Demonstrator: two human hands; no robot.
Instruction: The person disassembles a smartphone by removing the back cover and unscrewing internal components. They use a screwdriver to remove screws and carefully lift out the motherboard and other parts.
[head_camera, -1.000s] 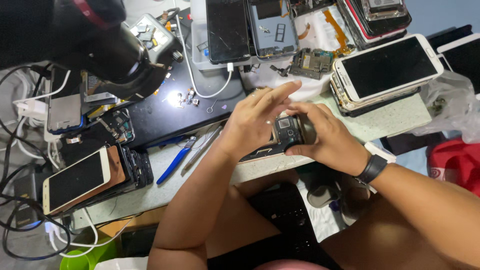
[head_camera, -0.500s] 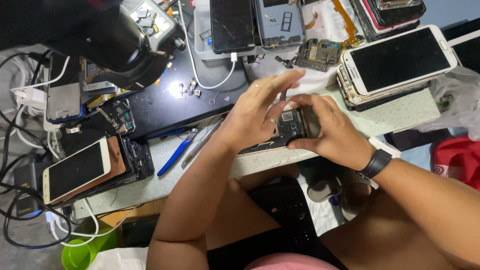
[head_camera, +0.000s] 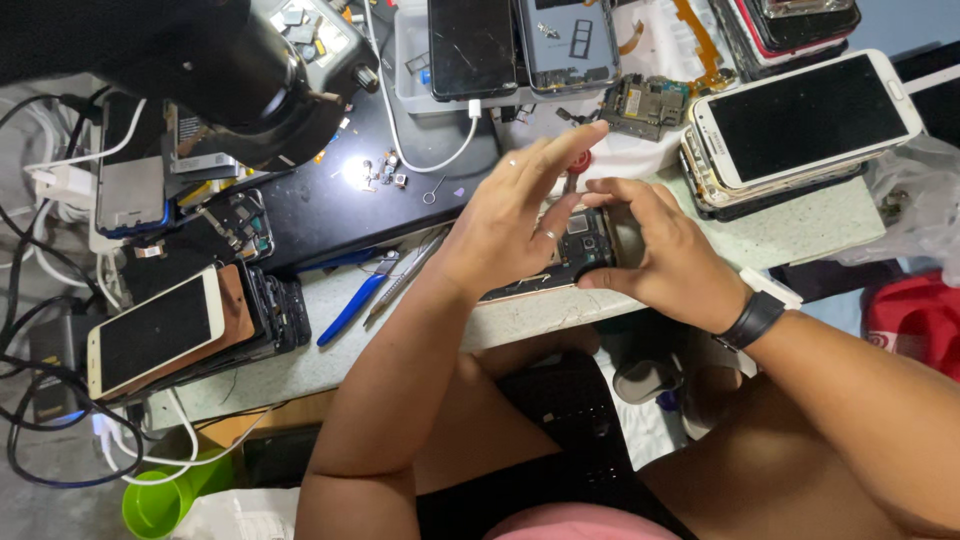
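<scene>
So, quick rundown of the repair bench (head_camera: 620, 300):

Step in hand: looks like fiddly work on the insides of an opened phone (head_camera: 560, 262), which lies at the near edge of the bench, back cover off.

Right hand (head_camera: 672, 255): curled around the phone's top end, thumb and fingers pinching it, steadying it by the look of it. Black watch band on that wrist.

Left hand (head_camera: 515, 215): spread wide over the phone, fingers fanned out, holding nothing I can see. A ring on one finger.

Next move: I'd guess a fine fingertip grip on some small part; the bits inside are tiny, so a slow, light touch.

Materials: the phone's guts are dark, with small metal shields and a goldish rim. Bench top is pale speckled stone.

Nearby: a blue-handled tool (head_camera: 352, 308) left of the arm, a bare circuit board (head_camera: 646, 102) further back, a white phone (head_camera: 806, 118) with a glossy black screen stacked on others, and a black mat (head_camera: 330, 205) with tiny screws under a bright light.
</scene>
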